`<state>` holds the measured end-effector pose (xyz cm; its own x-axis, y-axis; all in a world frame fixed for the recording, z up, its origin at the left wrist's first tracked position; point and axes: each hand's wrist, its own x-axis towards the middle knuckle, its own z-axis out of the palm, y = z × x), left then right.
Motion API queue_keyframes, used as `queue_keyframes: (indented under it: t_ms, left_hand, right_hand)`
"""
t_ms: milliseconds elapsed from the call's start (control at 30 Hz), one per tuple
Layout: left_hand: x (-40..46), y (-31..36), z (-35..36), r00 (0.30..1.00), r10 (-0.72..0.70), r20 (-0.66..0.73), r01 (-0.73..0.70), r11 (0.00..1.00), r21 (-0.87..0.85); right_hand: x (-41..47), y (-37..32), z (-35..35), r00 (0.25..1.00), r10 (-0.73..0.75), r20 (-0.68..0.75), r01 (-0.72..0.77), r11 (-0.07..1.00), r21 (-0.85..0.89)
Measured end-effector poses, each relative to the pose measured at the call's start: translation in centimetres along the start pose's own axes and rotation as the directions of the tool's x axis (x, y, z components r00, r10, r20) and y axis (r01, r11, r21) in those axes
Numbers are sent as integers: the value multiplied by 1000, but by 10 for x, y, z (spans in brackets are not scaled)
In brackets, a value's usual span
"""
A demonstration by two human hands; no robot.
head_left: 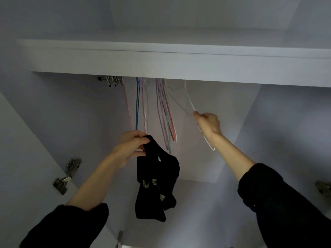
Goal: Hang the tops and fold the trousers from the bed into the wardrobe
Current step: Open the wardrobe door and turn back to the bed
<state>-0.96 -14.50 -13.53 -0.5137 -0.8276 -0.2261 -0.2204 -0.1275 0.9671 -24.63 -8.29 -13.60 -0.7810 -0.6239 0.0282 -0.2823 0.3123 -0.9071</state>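
We look up into the white wardrobe (232,133), under the front edge of its upper shelf (179,67). Our left hand (131,149) has its fingers (141,140) curled tight round the top of a black top (155,185), pinching the bunched cloth; the garment hangs limp below the hand, in front of the wardrobe's back wall, with a pale print showing on its lower half. Our right hand (208,123) is raised to the right of it, fingers closed narrowly round a thin white hanger (206,135), whose wire runs up towards the shelf edge and down past the wrist. The two hands are well apart. Between them, a row of coloured hangers (161,111) hangs bare beneath the shelf edge. Both forearms show black sleeves pushed up. A metal hinge (67,176) sits on the left wardrobe wall.
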Motion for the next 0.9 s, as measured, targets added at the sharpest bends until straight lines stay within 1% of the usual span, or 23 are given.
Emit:
queue_keyframes:
  t_ms: [33, 67, 100, 167, 233, 267, 333, 400, 467, 567, 633, 700, 733, 800, 900]
  left_hand:
    - [0, -3, 1, 1000, -12, -6, 12, 1000, -4]
    - [0, -5, 3, 1000, -21, -7, 21, 1000, -5]
    - [0, -8, 6, 1000, -29, -7, 29, 1000, -6]
    - [0, -13, 9, 999, -37, -4, 37, 999, 7]
    - [0, -16, 14, 999, -44, -9, 45, 999, 19]
    - [0, -19, 16, 999, -52, -10, 53, 998, 23]
    - [1, -22, 18, 997, -72, -28, 73, 997, 21]
    - [2, -25, 20, 993, -102, -51, 103, 994, 23]
    - [2, -30, 22, 990, -137, -42, 138, 990, 39]
    - [1, -42, 26, 982, -189, -15, 190, 977, 96]
    - [2, -49, 29, 971, -236, -26, 238, 966, 103]
    - [6, -57, 31, 960, -275, -56, 280, 955, 103]
    - [9, -60, 32, 956, -280, -84, 289, 950, 117]
    - [16, -69, 30, 956, -245, -163, 275, 940, 199]
    - [23, -82, 26, 963, -160, -217, 226, 919, 324]
  right_hand:
    - [-7, 9, -4, 1000, 3, -17, -4, 997, -71]
    - [-17, 19, -9, 999, 7, -53, -12, 995, -94]
    - [-28, 31, -11, 996, 6, -93, -12, 998, -63]
    - [-49, 55, -13, 987, -27, -157, 41, 995, 86]
    - [-62, 70, -14, 985, -76, -152, 114, 959, 258]
    - [-65, 74, -17, 987, -73, -140, 118, 931, 344]
    - [-64, 76, -24, 990, -3, -142, 73, 865, 496]
    - [-59, 82, -31, 980, 83, -179, 32, 831, 556]
    - [-57, 98, -35, 969, 159, -190, -39, 854, 519]
    - [-63, 121, -35, 961, 218, -172, -139, 914, 381]
    - [-65, 134, -34, 960, 249, -131, -206, 940, 273]
    - [-67, 143, -37, 963, 267, -48, -257, 954, 152]
    - [-68, 144, -39, 966, 257, 9, -257, 961, 99]
    - [-74, 144, -45, 971, 205, 121, -207, 978, 5]
    - [-78, 141, -53, 979, 124, 164, -119, 992, -38]
